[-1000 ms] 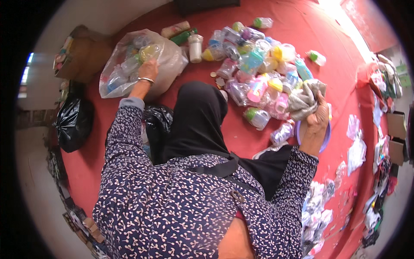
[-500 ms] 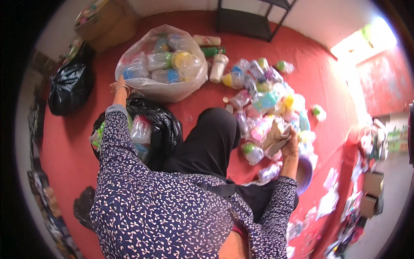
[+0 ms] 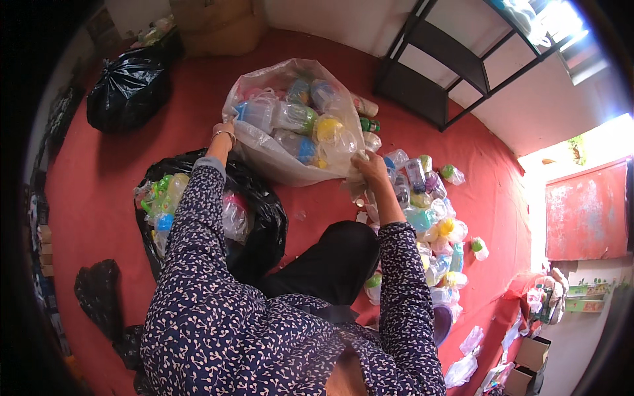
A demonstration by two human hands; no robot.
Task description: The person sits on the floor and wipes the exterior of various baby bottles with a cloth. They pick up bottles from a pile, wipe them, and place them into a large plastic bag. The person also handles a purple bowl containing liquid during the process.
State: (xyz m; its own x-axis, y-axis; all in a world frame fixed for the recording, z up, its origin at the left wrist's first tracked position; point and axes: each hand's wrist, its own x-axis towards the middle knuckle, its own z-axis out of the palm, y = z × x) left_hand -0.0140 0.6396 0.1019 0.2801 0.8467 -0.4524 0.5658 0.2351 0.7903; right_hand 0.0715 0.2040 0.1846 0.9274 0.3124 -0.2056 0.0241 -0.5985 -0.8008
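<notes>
A large clear plastic bag [image 3: 277,162] stands in front of me, its mouth wide, full of plastic bottles [image 3: 294,117] with some blue and yellow parts. My left hand [image 3: 224,132] is closed on the bag's left rim. At the right rim my right hand [image 3: 371,168] is closed, its fingers at the bag's edge. A crumpled beige piece [image 3: 356,187] hangs under that hand; its kind is unclear. Below my left forearm sits an open black plastic bag [image 3: 269,218] holding more bottles and green pieces.
Loose plastic bottles [image 3: 432,214] lie heaped on the red floor at right, with a purple tub [image 3: 444,323] beside them. A black metal shelf [image 3: 422,92] stands at the far right. A tied black bag [image 3: 129,96] and a cardboard box [image 3: 218,26] are at the far left.
My right hand has moved from the bottle heap, left and forward to the clear bag's right rim, carrying the crumpled beige piece. My left hand stays on the left rim. The view has shifted.
</notes>
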